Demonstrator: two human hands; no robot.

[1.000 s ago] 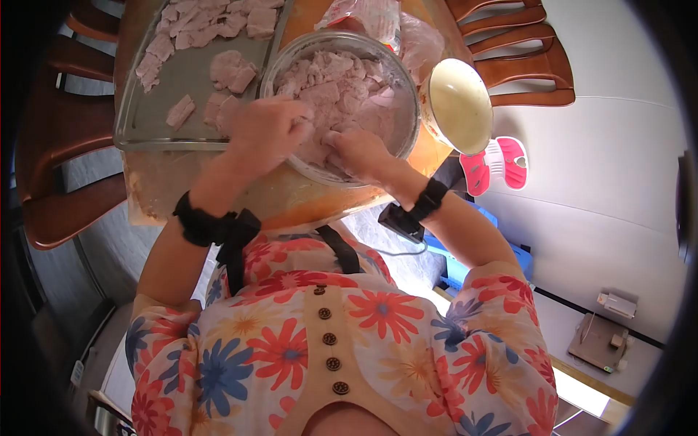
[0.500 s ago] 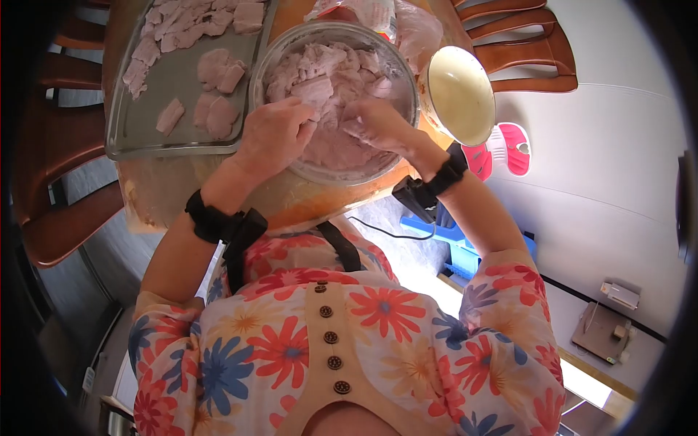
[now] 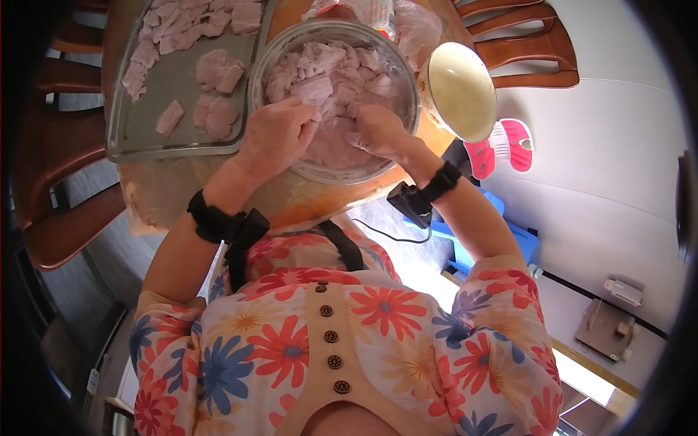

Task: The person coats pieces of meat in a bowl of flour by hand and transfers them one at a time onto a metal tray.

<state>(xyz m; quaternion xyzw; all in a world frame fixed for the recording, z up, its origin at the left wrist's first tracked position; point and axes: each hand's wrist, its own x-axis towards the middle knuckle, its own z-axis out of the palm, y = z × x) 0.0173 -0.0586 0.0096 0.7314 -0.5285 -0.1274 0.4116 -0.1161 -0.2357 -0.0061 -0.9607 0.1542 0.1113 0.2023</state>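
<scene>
A glass bowl [image 3: 404, 69] on the wooden table holds several pale pinkish-purple pieces [image 3: 320, 69]. Both my hands are inside it at the near side. My left hand [image 3: 273, 136] curls its fingers on a piece at the bowl's middle. My right hand [image 3: 376, 131] pinches the same clump from the right, fingertips almost meeting the left hand's. Black wrist straps sit on both forearms.
A metal tray [image 3: 138, 138] with several of the same pieces lies left of the bowl. A cream bowl [image 3: 458, 91] tilts at the right table edge. A plastic bag [image 3: 407, 25] lies behind. Wooden chairs [image 3: 58, 225] surround the table; pink slippers [image 3: 502, 149] lie on the floor.
My right hand has risen from the bowl's near rim towards its middle and closed in on the left hand. The left hand has shifted slightly right.
</scene>
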